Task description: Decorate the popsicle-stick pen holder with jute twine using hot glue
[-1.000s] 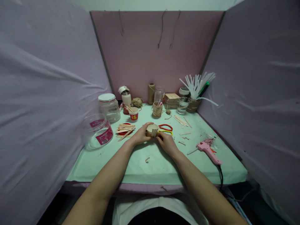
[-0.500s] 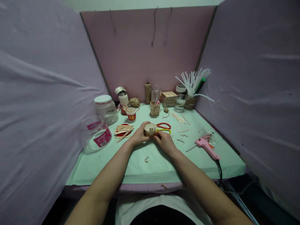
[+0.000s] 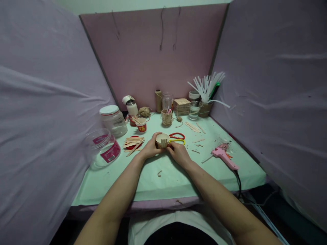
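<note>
A small pale cup (image 3: 162, 139) with short wooden pieces on its near side is tilted so that its open mouth faces me. My left hand (image 3: 151, 147) wraps round the cup's left side. The fingers of my right hand (image 3: 178, 152) are closed at its lower right edge; the fingertips are partly hidden. Just beyond that hand lies a pair of scissors (image 3: 178, 136) with one red and one yellow handle, the blades out of sight behind the cup. Left of my hands, wooden craft sticks (image 3: 134, 142) are piled on a red lid.
A pink glue gun (image 3: 224, 158) lies at the right, its cord over the front edge. Clear plastic jars (image 3: 112, 120) stand at the left. Along the back are a red paper cup (image 3: 141, 126), a twine-wrapped holder (image 3: 167, 118), wooden squares (image 3: 182, 106) and white glue sticks (image 3: 205, 87).
The camera view has shifted slightly. Both hands stay on the small cup, and nothing on the table has visibly moved.
</note>
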Tool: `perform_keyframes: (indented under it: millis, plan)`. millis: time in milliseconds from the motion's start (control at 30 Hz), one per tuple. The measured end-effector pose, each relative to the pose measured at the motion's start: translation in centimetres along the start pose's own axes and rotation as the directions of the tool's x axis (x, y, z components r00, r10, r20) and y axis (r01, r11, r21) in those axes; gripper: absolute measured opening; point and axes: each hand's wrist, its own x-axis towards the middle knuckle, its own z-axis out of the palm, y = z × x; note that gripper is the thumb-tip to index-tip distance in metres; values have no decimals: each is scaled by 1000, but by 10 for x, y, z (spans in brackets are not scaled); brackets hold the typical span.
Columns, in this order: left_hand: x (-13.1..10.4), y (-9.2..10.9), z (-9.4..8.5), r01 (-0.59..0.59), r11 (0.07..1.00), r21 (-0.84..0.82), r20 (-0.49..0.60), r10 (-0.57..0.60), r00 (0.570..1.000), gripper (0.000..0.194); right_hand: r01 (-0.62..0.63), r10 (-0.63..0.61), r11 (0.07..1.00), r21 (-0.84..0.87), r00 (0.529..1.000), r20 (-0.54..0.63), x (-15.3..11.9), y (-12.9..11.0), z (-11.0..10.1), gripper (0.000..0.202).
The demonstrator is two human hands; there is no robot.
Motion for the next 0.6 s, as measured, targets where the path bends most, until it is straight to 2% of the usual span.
perform_keyframes:
  millis: [333, 600]
  plan:
    - [-1, 3, 2, -27, 998, 50, -17, 28, 999, 93, -36, 43, 996, -78, 996, 83, 1, -3, -4, 12]
    - [0, 5, 3, -36, 998, 47, -14, 37, 999, 90, -37, 47, 995, -91, 992, 114, 0, -2, -5, 13]
